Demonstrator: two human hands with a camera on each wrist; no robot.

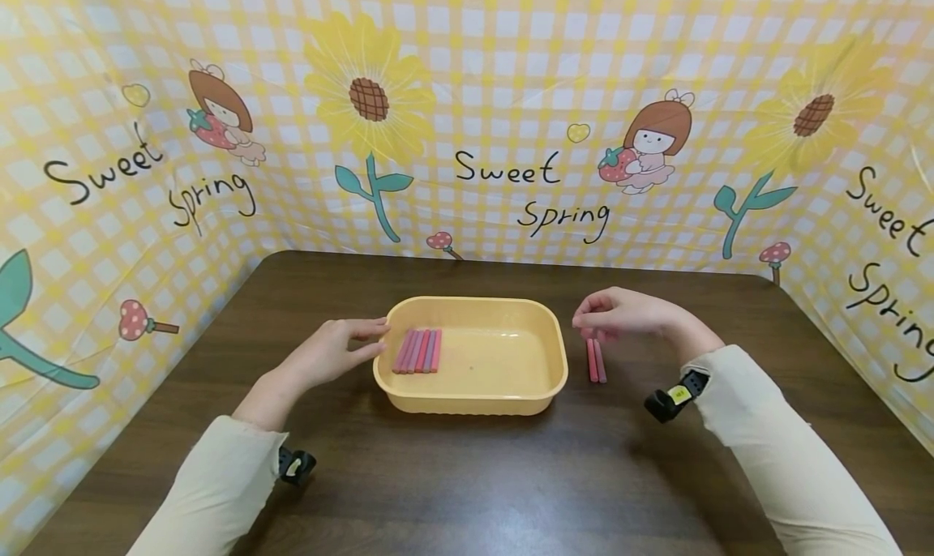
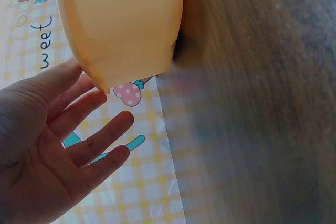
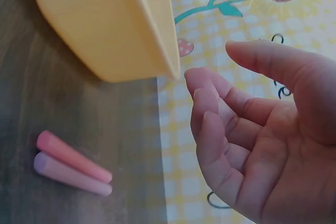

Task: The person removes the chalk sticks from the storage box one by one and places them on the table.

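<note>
A pale yellow plastic basin (image 1: 503, 361) stands on the dark wooden table. In it, at the left end, several short pink and mauve sticks (image 1: 417, 352) lie side by side in a row. My left hand (image 1: 332, 349) touches the basin's left rim with thumb and fingertips, its fingers mostly straight. To the right of the basin, my right hand (image 1: 623, 313) hovers with loosely bent fingers and nothing between them. Below it on the table lie two sticks (image 3: 73, 163), one pink and one mauve, close together. The right wrist view shows thumb and fingers apart.
A yellow checked cloth (image 1: 481, 118) with flowers and lettering hangs behind the table and along its sides. Each wrist carries a black camera on a strap (image 1: 297, 465). The table's wood surface (image 1: 467, 475) extends in front of the basin.
</note>
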